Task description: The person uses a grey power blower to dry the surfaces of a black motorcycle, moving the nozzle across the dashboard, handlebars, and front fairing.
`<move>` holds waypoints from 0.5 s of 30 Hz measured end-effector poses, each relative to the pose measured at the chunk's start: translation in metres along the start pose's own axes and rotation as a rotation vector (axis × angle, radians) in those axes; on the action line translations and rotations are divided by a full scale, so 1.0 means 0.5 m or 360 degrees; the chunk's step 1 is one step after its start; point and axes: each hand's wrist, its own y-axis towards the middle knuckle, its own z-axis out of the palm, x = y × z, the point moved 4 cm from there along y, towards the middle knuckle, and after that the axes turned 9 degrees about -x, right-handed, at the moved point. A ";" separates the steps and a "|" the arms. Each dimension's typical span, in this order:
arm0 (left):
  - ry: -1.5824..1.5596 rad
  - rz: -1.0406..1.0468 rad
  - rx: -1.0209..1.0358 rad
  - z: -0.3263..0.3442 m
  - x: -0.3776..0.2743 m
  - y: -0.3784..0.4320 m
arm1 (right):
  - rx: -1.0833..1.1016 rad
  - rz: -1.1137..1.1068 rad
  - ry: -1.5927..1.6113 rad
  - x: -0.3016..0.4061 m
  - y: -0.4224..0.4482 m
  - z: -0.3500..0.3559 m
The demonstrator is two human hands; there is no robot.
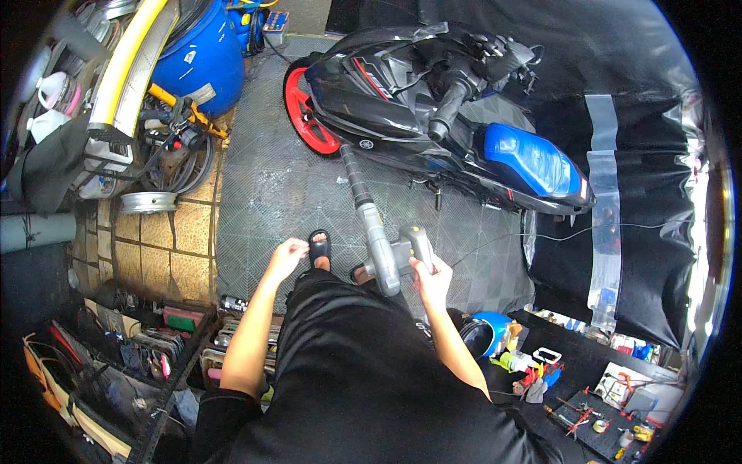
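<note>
In my right hand [433, 282] is a grey handheld blower [379, 246], gripped by its handle. Its long dark nozzle tube [355, 174] points away from me, and the tip appears beside the front wheel [299, 110] of a black motorbike [365, 119]. That wheel has a red rim. A shiny blue seat [530, 159] tops the rear of the bike. My left hand [287, 261] hangs out to the left above the floor, its fingers loosely bent and nothing visible in it.
Grey interlocking floor tiles [261, 191] lie under my sandals. To the left stand a blue drum [203, 69], a yellow-edged lamp [130, 64] and a loose metal rim [149, 202]. Tools cover a black bench [585, 426] at lower right. A thin cable [556, 238] runs along the right.
</note>
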 end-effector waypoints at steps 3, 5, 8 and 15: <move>-0.0149 0.0041 0.0255 0.097 -0.142 0.000 | 0.0061 -0.0082 0.0046 0.052 -0.019 0.006; -0.0086 0.0084 0.0337 0.156 -0.236 -0.008 | 0.0005 0.0049 0.0141 0.070 -0.025 0.001; 0.0012 0.0240 0.0297 0.200 -0.288 0.003 | 0.0104 -0.0002 0.0138 0.098 -0.030 0.010; -0.0070 0.0167 0.0406 0.234 -0.394 -0.048 | 0.0269 -0.0031 0.0263 0.155 -0.037 -0.015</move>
